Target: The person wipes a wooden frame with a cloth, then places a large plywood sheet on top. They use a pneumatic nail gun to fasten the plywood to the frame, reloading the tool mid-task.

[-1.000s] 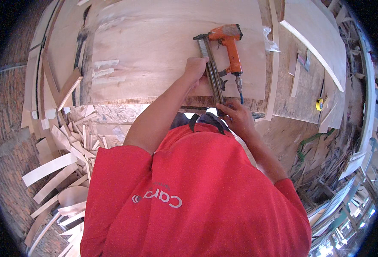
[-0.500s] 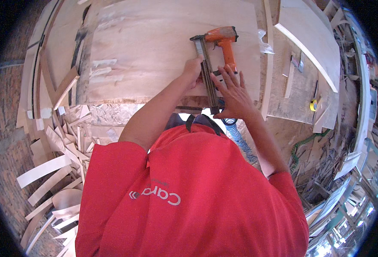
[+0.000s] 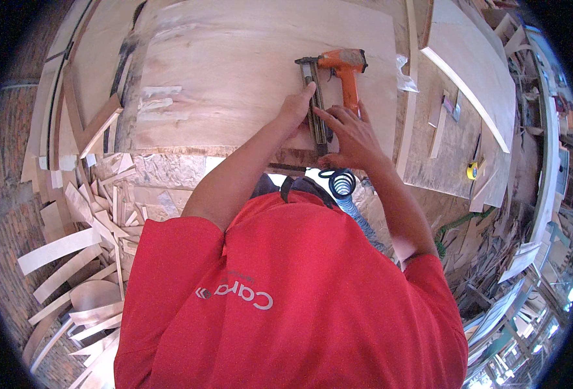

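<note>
An orange nail gun (image 3: 349, 86) lies on its side over the pale plywood sheet (image 3: 215, 84), its long metal magazine pointing toward me. My left hand (image 3: 296, 110) is wrapped round the magazine from the left, with the thumb along its top. At the near end of the magazine, my right hand (image 3: 352, 139) has its fingers bent over it and the thumb at its tip. Those right fingers also hide the bottom of the orange handle. A coiled blue air hose (image 3: 358, 211) hangs just below my right hand, in front of my body.
Offcuts of wood (image 3: 98, 305) are heaped at the left. On the right-hand board (image 3: 429, 155) lie a yellow tape measure (image 3: 472, 170) and narrow strips. A light panel (image 3: 468, 58) with a raised edge stands beyond. White plastic film (image 3: 404, 74) sits by the sheet's right edge.
The magazine reaches less far toward me than before. My right fingers, spread earlier, have curled in over its near end. My left hand has shifted slightly up and right, still gripping.
</note>
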A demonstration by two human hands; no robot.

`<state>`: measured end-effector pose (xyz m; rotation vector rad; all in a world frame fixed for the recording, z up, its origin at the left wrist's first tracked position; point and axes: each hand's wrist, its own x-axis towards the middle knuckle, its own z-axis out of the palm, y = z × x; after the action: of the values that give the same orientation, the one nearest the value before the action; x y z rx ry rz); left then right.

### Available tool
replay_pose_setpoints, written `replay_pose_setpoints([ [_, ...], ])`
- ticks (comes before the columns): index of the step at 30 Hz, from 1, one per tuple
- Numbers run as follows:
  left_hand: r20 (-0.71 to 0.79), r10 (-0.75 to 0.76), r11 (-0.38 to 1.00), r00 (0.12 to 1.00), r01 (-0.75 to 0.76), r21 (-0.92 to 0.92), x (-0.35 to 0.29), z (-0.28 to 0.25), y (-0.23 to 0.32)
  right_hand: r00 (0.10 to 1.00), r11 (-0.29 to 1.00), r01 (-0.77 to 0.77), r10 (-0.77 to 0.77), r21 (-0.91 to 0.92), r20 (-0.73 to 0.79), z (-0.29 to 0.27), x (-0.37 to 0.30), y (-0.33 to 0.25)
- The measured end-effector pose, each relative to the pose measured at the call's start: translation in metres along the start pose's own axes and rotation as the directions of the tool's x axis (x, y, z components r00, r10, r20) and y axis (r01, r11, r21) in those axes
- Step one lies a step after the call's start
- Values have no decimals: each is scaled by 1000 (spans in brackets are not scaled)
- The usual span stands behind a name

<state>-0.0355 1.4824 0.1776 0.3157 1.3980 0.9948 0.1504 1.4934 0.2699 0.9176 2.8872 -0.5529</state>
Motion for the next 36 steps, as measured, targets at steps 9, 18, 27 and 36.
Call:
replay_pose_setpoints([
  [9,-53,25,994,998,-19,107,6,0,2,996,999,45,-43,18,-81,6,-1,4],
  [18,-198,168,985,966,-159,63,23,22,-15,999,1000,9,-9,-10,-42,14,-14,6],
  [27,-142,-11,997,990,0,-77,-2,30,10,970,991,-134,136,25,-203,34,-48,-9],
  [36,-221,12,992,975,-40,-121,-1,36,5,977,994,-59,76,94,-199,18,-11,-3],
])
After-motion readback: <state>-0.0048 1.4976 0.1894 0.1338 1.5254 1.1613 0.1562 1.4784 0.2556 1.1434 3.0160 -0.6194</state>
